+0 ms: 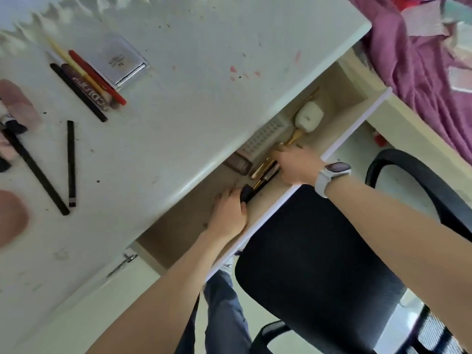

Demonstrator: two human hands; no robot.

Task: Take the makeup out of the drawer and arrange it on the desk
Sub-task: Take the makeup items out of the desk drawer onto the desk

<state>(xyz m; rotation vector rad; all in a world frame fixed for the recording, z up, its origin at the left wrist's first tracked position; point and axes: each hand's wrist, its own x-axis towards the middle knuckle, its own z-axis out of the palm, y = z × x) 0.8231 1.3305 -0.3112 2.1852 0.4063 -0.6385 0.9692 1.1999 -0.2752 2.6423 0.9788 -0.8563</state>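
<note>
Fingers of the left hand (228, 213) are curling around a black brush end (245, 194) in the drawer (339, 98), mid-frame. Its long axis is running up-right toward the right hand (296, 166), which is gripping slim gold and black sticks (265, 169) beyond.

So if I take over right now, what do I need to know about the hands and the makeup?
Left hand: in the open drawer, fingers curled on the dark head of a black brush.
Right hand: also in the drawer, reaching over a gold and black stick bundle; its grip is hidden.
Done: pencils, a silver compact and two black pencils already lie on the desk.
Left: a brown palette, a white grid case and a cream sponge tool remain in the drawer. Lift them out and line them up.
</note>
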